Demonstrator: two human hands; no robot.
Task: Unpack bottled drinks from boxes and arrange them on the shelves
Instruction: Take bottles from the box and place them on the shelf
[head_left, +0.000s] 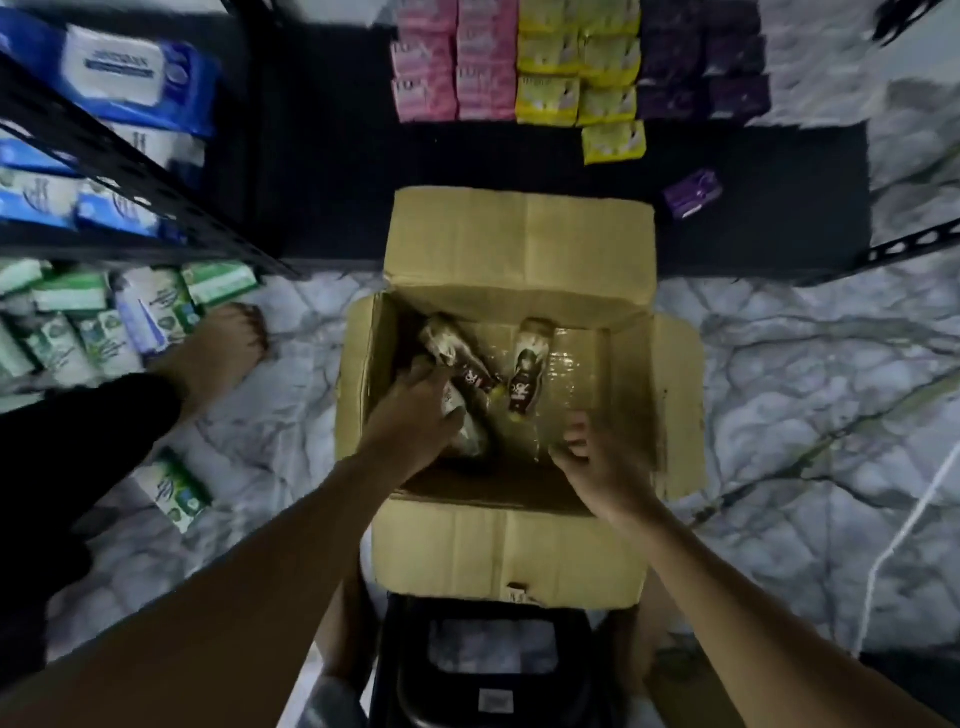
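An open cardboard box (519, 249) stands on the marble floor in front of a low black shelf (322, 171). Inside lie three dark-labelled drink bottles. One bottle (525, 371) lies alone near the middle, another (452, 345) slants at the back left. My left hand (410, 415) is down in the box and grips a third bottle (470, 434) by its body. Over the box's near right corner hovers my right hand (597, 462), fingers loosely curled and holding nothing.
Pink, yellow and purple packs (519, 67) are stacked on the black shelf, with one purple pack (693, 193) loose. A metal rack (104, 135) at left holds blue wipe packs; green packs lie on the floor. A black stool (488, 665) stands below me.
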